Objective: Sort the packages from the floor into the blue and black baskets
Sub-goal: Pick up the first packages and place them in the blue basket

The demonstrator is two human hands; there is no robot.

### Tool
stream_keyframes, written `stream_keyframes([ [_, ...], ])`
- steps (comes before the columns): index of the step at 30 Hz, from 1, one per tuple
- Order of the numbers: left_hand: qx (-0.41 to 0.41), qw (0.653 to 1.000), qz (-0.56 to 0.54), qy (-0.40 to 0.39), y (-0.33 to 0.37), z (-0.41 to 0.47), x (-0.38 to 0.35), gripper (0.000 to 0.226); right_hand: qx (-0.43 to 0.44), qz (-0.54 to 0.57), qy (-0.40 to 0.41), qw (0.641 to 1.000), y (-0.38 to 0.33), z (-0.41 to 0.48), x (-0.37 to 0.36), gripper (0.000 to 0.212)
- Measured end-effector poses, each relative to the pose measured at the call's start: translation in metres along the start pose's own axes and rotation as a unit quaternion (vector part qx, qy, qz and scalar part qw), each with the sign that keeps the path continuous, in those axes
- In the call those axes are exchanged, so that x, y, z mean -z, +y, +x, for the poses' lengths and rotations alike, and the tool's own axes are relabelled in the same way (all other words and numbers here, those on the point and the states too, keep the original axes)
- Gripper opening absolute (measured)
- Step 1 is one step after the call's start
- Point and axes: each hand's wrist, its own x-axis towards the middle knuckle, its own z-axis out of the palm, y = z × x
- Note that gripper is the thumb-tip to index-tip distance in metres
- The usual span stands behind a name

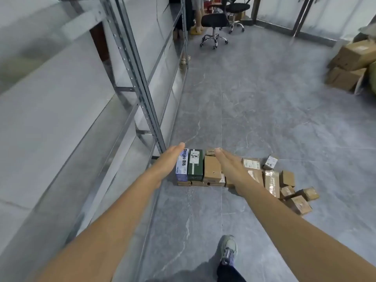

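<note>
Several packages lie on the grey floor ahead of me. A pale blue box (181,165), a dark green box (195,164) and a brown carton (212,168) stand side by side on top of flatter cartons. More small taped cartons (289,187) are scattered to the right. My left hand (167,161) reaches out with straight fingers along the left side of the blue box. My right hand (230,165) is stretched flat over the right side of the brown carton. Neither hand grips anything. No blue or black basket is in view.
A metal shelving rack (142,88) runs along my left, its upright just behind the boxes. Two black office chairs (215,27) stand far ahead. Large cardboard boxes (350,66) are stacked at the right wall. My shoe (228,250) is on the floor below.
</note>
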Motion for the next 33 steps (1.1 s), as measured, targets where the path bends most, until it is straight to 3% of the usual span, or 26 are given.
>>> stream_keyframes([
  [6, 0.035, 0.999, -0.013, -0.005, 0.017, 0.083, -0.012, 0.016, -0.026, 0.041, -0.051, 0.998, 0.005, 0.102, -0.004, 0.038],
  [10, 0.072, 0.996, -0.045, 0.020, 0.023, 0.140, -0.019, 0.019, -0.073, 0.064, -0.081, 0.992, 0.018, 0.168, -0.010, 0.045],
  [14, 0.113, 0.992, -0.045, 0.014, 0.017, 0.192, -0.016, 0.044, -0.119, 0.084, -0.106, 0.984, 0.034, 0.226, -0.020, 0.048],
  [17, 0.133, 0.990, -0.041, 0.011, 0.004, 0.235, -0.008, 0.048, -0.146, 0.094, -0.105, 0.979, 0.050, 0.277, -0.037, 0.050],
  [30, 0.216, 0.976, -0.025, -0.024, -0.136, 0.475, 0.013, 0.053, -0.257, 0.134, -0.088, 0.953, 0.179, 0.494, -0.151, 0.070],
  [33, 0.240, 0.970, -0.035, -0.011, -0.178, 0.531, 0.012, 0.053, -0.278, 0.141, -0.081, 0.947, 0.210, 0.535, -0.176, 0.054],
])
